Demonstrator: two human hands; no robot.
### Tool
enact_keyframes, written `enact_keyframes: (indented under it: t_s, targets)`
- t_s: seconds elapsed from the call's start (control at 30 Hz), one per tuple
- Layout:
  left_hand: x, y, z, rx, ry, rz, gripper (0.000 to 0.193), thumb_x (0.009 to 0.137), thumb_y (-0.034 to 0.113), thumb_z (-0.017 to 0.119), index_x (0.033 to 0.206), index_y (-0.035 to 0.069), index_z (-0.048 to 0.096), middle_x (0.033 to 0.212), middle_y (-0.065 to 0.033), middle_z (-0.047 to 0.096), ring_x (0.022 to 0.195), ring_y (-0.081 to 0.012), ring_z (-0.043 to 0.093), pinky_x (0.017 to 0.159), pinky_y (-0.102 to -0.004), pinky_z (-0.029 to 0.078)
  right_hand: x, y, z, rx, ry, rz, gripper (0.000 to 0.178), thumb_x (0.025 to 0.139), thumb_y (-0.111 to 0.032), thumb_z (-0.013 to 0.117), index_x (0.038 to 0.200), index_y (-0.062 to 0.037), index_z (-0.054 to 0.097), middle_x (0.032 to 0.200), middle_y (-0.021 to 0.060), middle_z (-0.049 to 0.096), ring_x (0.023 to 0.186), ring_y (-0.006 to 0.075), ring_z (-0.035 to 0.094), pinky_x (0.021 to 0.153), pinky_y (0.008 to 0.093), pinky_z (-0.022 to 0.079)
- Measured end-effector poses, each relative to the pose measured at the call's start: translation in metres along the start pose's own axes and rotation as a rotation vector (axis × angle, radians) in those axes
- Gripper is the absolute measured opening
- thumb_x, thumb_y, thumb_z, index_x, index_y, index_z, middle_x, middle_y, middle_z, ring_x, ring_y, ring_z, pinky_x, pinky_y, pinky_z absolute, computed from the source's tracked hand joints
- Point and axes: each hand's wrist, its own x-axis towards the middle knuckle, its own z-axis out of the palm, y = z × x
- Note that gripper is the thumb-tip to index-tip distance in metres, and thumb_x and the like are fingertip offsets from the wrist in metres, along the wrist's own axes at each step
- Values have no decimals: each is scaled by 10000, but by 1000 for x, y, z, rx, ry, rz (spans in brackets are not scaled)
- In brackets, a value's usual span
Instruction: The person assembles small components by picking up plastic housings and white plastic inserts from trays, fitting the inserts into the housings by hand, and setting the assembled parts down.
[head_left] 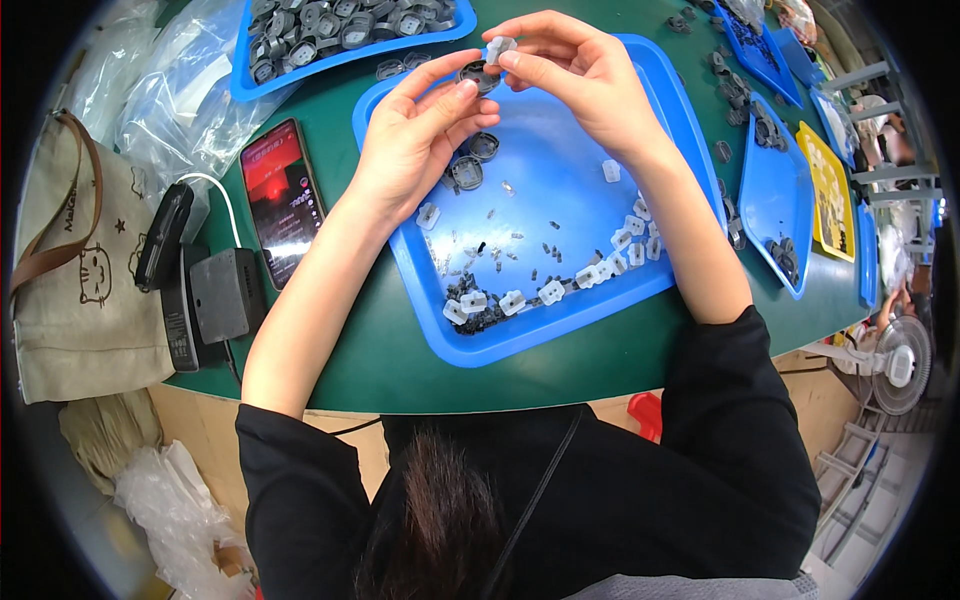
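Head view: anything in the left hand?

"Yes, pinching a dark round cap between thumb and fingers, with the others half curled."

"And the right hand?"

"Nearly closed, pinching a small white piece by thumb and fingertips, just beside the cap."

"Anything beneath both hands?"

"Blue tray, with more white pieces along the edge nearer the forearms, and tiny black bits heaped toward the left forearm."

"Beside that forearm?"

"Phone, flat on the green table."
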Motion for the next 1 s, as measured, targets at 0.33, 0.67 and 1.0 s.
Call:
enact_keyframes:
  t_s: [0.33,0.67,1.0]
  targets:
    - [0,1,4,-82,-13,0,382,910,126,559,1251,-25,474,1065,-130,598,1000,-225,595,927,-357,488,-3,-7,3,-536,43,-327,198,766,-100,673,959,-59,657,778,43,641,717,106,614,689,244,504]
    - [-2,-1,-2,-98,-170,-165,439,925,275,541,1243,-24,496,1029,-114,604,935,-182,595,860,-316,493,-3,-28,-11,-583,-229,-204,184,726,-91,744,849,-39,617,655,-3,543,589,70,504,573,206,433]
    - [0,-2,-3,-82,-179,-247,426,932,384,498,1036,-20,583,921,-96,600,808,-152,580,762,-271,489,-4,-23,-10,-533,-215,-166,172,745,-159,736,855,-51,660,641,6,568,576,60,499,542,214,411]
